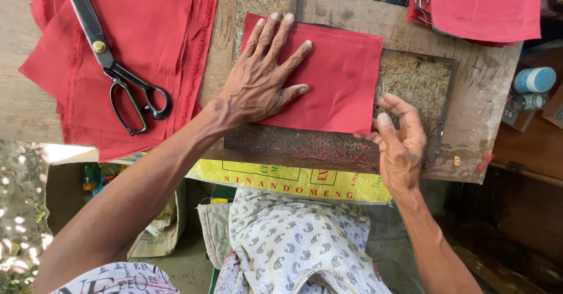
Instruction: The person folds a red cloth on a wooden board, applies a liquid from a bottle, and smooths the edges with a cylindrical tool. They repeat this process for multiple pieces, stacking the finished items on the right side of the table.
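Observation:
A rectangular piece of red cloth (pixel 337 77) lies flat on a worn, speckled board (pixel 416 80) on the wooden table (pixel 487 112). My left hand (pixel 261 74) presses flat on the cloth's left part, fingers spread. My right hand (pixel 399 138) hovers at the cloth's lower right corner, fingers curled, the fingertips touching or nearly touching the cloth edge; I cannot tell whether it pinches it.
A stack of red cloth pieces (pixel 152 41) lies at the left with black scissors (pixel 114 65) on top. Another red stack (pixel 484 6) sits at the top right. Small bottles (pixel 532 83) stand at the right edge. A yellow bag (pixel 287 182) hangs below the table front.

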